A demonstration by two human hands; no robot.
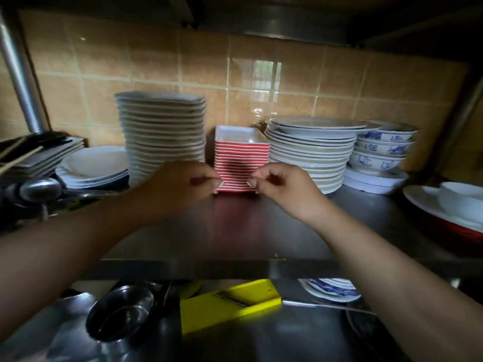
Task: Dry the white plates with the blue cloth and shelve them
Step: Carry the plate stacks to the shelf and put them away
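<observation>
On the steel shelf a tall stack of white square plates stands left of centre, and a stack of white round plates stands right of centre. Between them sits a stack of red-and-white striped square dishes. My left hand reaches in with loosely curled fingers, its fingertips at the striped stack's lower left corner. My right hand hovers in front of the stack's lower right part, fingers also loosely curled. Neither hand holds a plate. No blue cloth is in view.
Blue-patterned bowls sit at the right, with a white dish on a red tray beyond. Shallow white plates and dark utensils lie at the left. Below the shelf are a yellow slicer and a steel bowl.
</observation>
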